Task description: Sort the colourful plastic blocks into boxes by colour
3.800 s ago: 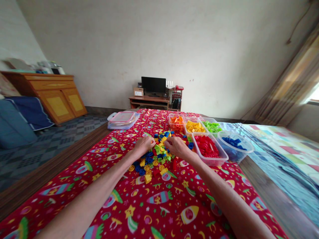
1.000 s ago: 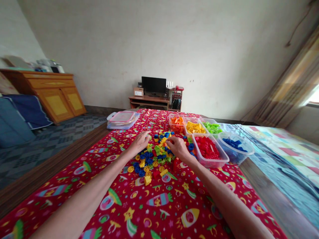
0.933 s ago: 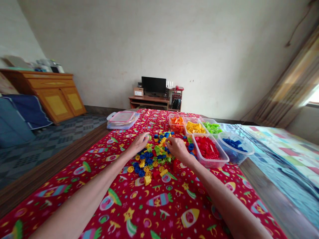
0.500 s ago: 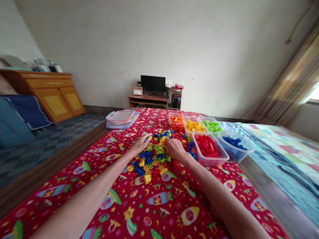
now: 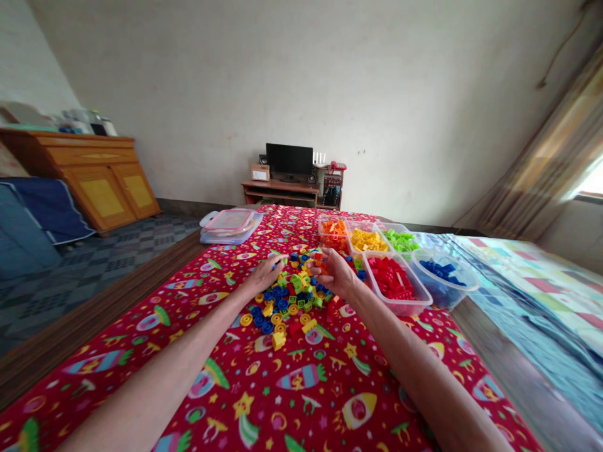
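Counting five toward right edge of table point(image 5: 94, 318): orange-brick tub point(image 5: 335, 245), yellow-brick tub point(image 5: 358, 226), green-brick tub point(image 5: 392, 226), red-brick tub point(image 5: 402, 307), all rectangular; blue-brick tub point(image 5: 452, 296), round. By left edge, stacked lids point(image 5: 230, 220), number unclear. Mid-table on red cloth point(image 5: 292, 408), heap of mixed bricks point(image 5: 298, 282), dozens, too jumbled to count, between left hand point(image 5: 265, 275) and right hand point(image 5: 340, 274), spreading toward near edge. Left fingers curled at heap's left side, impossible to tell whether gripping anything. Right fingers parted over heap's right side, one orange-red brick point(image 5: 318, 257) between them, impossible to tell if gripped.
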Demonstrator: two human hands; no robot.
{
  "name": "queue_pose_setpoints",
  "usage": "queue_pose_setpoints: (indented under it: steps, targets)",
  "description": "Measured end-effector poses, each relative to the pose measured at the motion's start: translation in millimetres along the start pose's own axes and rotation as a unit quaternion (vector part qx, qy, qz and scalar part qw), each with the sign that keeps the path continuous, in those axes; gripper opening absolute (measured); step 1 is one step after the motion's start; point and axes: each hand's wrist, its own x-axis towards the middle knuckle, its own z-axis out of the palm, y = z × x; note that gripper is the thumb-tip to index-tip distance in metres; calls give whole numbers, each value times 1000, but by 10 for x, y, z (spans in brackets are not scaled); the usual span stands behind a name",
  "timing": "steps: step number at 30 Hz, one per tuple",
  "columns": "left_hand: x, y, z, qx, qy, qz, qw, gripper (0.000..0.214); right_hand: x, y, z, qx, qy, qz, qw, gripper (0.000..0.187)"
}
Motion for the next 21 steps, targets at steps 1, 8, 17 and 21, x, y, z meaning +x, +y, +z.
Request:
queue_pose_setpoints:
  steps: [1, 8, 17, 21]
  targets:
    - [-2, 0, 0, 1, -1, 2, 1000, 56, -10, -11, 5, 16, -9, 7, 1000, 26]
    - [38, -68, 33, 15, 5, 9, 1000, 55, 32, 60, 32, 22, 40, 17, 999, 17]
    - [99, -245, 100, 34, 17, 62, 997, 54, 45, 90, -2, 63, 48, -7, 997, 19]
    - [104, -262, 104, 38, 17, 75, 996, 55, 56, 96, -21, 76, 46, -5, 996, 28]
